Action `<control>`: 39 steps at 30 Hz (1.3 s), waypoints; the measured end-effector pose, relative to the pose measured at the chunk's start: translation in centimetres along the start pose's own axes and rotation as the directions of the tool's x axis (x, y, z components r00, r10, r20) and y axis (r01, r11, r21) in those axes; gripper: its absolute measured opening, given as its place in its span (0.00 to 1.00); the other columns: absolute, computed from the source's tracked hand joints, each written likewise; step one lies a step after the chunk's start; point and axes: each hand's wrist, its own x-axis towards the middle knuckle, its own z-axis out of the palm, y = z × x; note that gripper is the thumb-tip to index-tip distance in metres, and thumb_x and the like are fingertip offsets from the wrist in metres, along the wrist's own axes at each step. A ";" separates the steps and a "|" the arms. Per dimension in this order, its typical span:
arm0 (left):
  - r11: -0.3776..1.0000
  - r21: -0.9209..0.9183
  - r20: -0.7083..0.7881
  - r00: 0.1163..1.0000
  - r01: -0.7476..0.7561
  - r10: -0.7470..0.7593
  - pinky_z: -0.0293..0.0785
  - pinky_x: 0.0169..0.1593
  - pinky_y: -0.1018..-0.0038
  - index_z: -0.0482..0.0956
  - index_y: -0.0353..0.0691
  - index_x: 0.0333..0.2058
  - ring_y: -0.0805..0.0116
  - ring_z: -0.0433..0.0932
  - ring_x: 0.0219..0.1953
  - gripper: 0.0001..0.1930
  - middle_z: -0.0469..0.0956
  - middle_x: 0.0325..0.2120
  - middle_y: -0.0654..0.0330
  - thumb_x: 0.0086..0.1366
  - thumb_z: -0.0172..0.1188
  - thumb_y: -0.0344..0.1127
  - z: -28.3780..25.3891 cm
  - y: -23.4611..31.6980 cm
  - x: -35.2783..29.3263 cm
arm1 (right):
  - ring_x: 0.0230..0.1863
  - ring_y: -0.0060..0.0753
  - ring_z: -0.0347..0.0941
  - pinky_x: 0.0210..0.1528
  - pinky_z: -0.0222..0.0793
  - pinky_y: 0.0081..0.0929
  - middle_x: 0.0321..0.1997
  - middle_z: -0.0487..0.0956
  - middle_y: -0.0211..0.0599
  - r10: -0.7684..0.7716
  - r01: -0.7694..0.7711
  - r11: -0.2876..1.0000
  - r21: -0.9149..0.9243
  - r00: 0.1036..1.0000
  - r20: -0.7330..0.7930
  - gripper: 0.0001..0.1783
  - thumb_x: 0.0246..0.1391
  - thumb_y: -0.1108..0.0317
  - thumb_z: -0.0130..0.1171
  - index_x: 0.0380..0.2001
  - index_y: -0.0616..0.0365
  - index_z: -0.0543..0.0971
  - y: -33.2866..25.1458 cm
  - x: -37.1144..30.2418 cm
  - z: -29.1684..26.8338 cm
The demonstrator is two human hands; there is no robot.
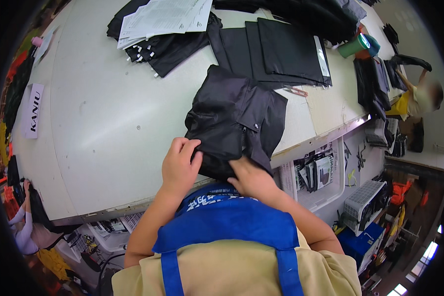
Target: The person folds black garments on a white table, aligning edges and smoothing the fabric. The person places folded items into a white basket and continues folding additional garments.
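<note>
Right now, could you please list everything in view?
Black garment: one, black, table's near edge
Table: one, whitish, centre
Folded black pieces: several, black, beyond garment
Papers: several, white, table's far side
Snips: one, reddish handle, right of garment
Sign: one, white, table's left side
Cylinder: one, green, table's far right
Baskets: several, whitish, below table
Box: one, blue, lower right
Co-workers: two, pale tops, left and right edges
Apron: one, blue, on wearer
Left hand, right hand: two, bare, at garment
</note>
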 end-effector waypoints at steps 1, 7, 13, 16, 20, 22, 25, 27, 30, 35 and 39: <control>0.999 0.035 -0.003 1.000 -0.027 0.027 0.72 0.34 0.70 0.78 0.42 0.37 0.58 0.76 0.31 0.09 0.73 0.33 0.59 0.55 0.61 0.28 0.0 -0.1 0.2 | 0.52 0.55 0.69 0.53 0.68 0.39 0.52 0.71 0.57 0.125 -0.123 0.991 0.045 0.991 -0.049 0.35 0.45 0.63 0.65 0.57 0.60 0.66 -0.5 -0.1 -0.7; 0.902 -0.388 0.112 0.981 0.189 -0.157 0.68 0.26 0.76 0.77 0.39 0.38 0.70 0.73 0.23 0.06 0.74 0.24 0.62 0.61 0.56 0.27 -1.9 0.4 2.3 | 0.44 0.49 0.73 0.47 0.70 0.37 0.43 0.74 0.47 0.079 -0.078 0.997 0.022 0.996 -0.043 0.32 0.44 0.62 0.66 0.53 0.59 0.69 -1.1 -0.6 -2.8; 0.131 -0.820 0.533 0.827 0.557 -0.175 0.66 0.26 0.82 0.71 0.37 0.46 0.83 0.67 0.24 0.13 0.70 0.24 0.71 0.61 0.55 0.27 -4.7 0.5 3.9 | 0.40 0.49 0.74 0.43 0.71 0.36 0.41 0.74 0.46 0.109 -0.090 0.960 0.264 0.992 -0.058 0.28 0.43 0.63 0.68 0.50 0.53 0.72 -0.5 -0.2 -4.6; 0.079 -0.843 0.515 0.841 0.532 -0.167 0.65 0.29 0.83 0.71 0.39 0.46 0.83 0.66 0.26 0.14 0.67 0.26 0.72 0.61 0.57 0.29 -3.2 0.1 2.8 | 0.43 0.48 0.73 0.44 0.71 0.35 0.42 0.73 0.44 0.065 -0.059 0.965 0.256 0.998 -0.013 0.30 0.42 0.64 0.67 0.52 0.50 0.71 -0.8 -0.2 -5.0; 0.804 -0.518 0.282 0.946 0.291 -0.161 0.67 0.31 0.77 0.71 0.40 0.45 0.77 0.68 0.29 0.16 0.67 0.26 0.67 0.57 0.57 0.25 -4.0 2.2 1.7 | 0.40 0.43 0.73 0.41 0.71 0.35 0.37 0.70 0.40 -0.055 0.052 0.998 0.044 0.997 0.059 0.32 0.41 0.66 0.66 0.54 0.46 0.70 -1.9 0.1 -4.5; 0.992 -0.123 0.053 0.998 0.022 -0.016 0.67 0.30 0.74 0.74 0.41 0.41 0.71 0.69 0.26 0.15 0.67 0.25 0.63 0.52 0.57 0.23 -3.4 2.7 0.7 | 0.36 0.41 0.71 0.37 0.69 0.35 0.34 0.69 0.38 -0.097 0.100 0.994 -0.032 0.991 0.090 0.32 0.41 0.67 0.65 0.54 0.45 0.70 -1.9 -0.2 -3.6; 0.927 0.322 -0.047 0.975 -0.192 0.219 0.68 0.30 0.71 0.74 0.40 0.36 0.68 0.70 0.26 0.12 0.68 0.26 0.60 0.51 0.59 0.23 -2.9 1.4 -1.3 | 0.34 0.41 0.70 0.34 0.67 0.34 0.33 0.69 0.38 -0.034 0.045 0.996 -0.075 0.989 0.142 0.31 0.41 0.67 0.65 0.54 0.45 0.71 -1.2 -0.9 -2.6; 0.984 0.176 0.007 1.000 -0.031 0.031 0.72 0.32 0.69 0.74 0.38 0.34 0.64 0.74 0.29 0.10 0.71 0.29 0.58 0.51 0.62 0.28 -3.0 1.2 -2.5 | 0.34 0.41 0.69 0.35 0.65 0.34 0.31 0.69 0.37 -0.051 0.056 0.998 -0.041 0.992 0.120 0.30 0.41 0.68 0.64 0.53 0.44 0.72 -0.7 -1.3 -2.3; 0.984 -0.099 0.107 0.985 0.149 -0.139 0.75 0.32 0.72 0.74 0.37 0.38 0.66 0.74 0.28 0.16 0.72 0.33 0.57 0.50 0.67 0.32 -2.7 2.0 -3.1 | 0.35 0.42 0.68 0.38 0.65 0.34 0.30 0.69 0.36 -0.100 0.098 0.995 0.022 0.993 0.059 0.30 0.40 0.68 0.66 0.52 0.44 0.74 -0.5 -1.6 -1.9; 0.998 0.007 0.045 0.997 -0.056 0.056 0.75 0.33 0.69 0.72 0.37 0.41 0.59 0.76 0.31 0.20 0.71 0.39 0.54 0.50 0.67 0.33 -3.0 3.4 -2.9 | 0.35 0.42 0.71 0.35 0.67 0.33 0.32 0.71 0.38 -0.128 0.129 0.991 -0.022 0.991 0.034 0.30 0.43 0.68 0.63 0.53 0.43 0.72 -0.8 -1.5 -2.0; 0.984 0.151 0.009 0.995 -0.099 0.099 0.75 0.34 0.66 0.73 0.37 0.36 0.54 0.76 0.32 0.13 0.73 0.36 0.54 0.50 0.61 0.27 -2.7 2.8 -3.5 | 0.37 0.46 0.72 0.37 0.68 0.35 0.34 0.72 0.43 -0.033 0.032 0.999 0.009 0.992 0.125 0.29 0.47 0.67 0.62 0.55 0.44 0.70 -2.4 -1.1 -2.9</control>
